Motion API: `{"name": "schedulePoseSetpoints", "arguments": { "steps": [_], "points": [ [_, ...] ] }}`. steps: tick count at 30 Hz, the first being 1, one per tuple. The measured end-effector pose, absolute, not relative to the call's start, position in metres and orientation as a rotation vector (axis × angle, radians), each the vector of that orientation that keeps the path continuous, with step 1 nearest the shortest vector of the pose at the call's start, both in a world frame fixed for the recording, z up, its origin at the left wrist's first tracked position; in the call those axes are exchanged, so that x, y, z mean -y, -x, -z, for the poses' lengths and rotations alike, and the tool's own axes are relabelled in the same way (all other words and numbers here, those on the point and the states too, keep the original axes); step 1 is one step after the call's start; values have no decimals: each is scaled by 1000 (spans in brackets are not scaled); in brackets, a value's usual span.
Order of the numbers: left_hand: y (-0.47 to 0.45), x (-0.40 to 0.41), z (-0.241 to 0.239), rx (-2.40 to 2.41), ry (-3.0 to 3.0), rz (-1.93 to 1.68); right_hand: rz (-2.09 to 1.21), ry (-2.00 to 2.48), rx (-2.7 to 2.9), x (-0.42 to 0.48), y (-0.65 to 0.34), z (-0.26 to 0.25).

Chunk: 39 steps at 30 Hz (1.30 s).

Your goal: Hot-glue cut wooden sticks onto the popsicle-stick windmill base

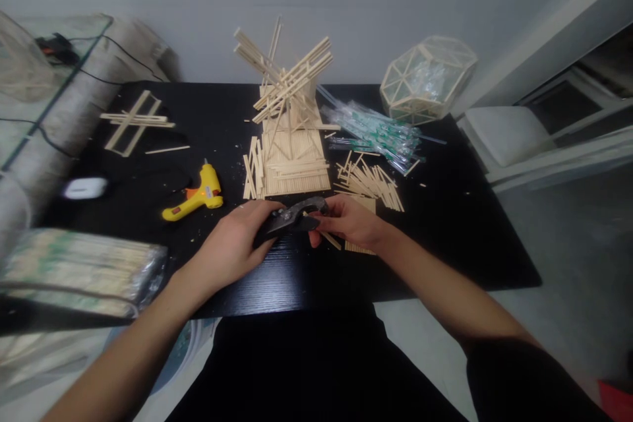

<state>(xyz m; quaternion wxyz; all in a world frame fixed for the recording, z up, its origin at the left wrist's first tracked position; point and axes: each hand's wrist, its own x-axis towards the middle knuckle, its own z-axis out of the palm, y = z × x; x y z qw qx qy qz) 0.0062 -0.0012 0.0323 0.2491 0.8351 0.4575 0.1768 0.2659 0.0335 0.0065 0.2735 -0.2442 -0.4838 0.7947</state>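
Note:
My left hand (236,237) is wrapped around a black hand cutter (287,219) with a curved jaw, held above the table's front part. At the jaw, my right hand (349,219) has its fingers pinched together on a thin wooden stick, and a pale tip shows inside the jaw. Below those fingers another length of wooden stick (331,241) shows; whether it is the same piece I cannot tell. Just beyond both hands stands a windmill model (291,99) of wooden sticks, with crossed blades, on a slatted base (297,145).
A yellow glue gun (198,196) lies left of the model, near a stick-built cross (136,122) and a white case (86,188). Loose sticks (370,181), plastic-wrapped packets (378,132) and a faceted stick frame (428,79) are on the right. Bagged sticks (79,270) lie front left.

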Motion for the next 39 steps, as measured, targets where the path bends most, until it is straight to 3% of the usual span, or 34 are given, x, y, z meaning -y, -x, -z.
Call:
{"name": "schedulePoseSetpoints", "arguments": {
  "steps": [39],
  "points": [
    [-9, 1, -25, -1257, -2352, -438, -2141, 698, 1231, -29, -265, -1]
  ]
}}
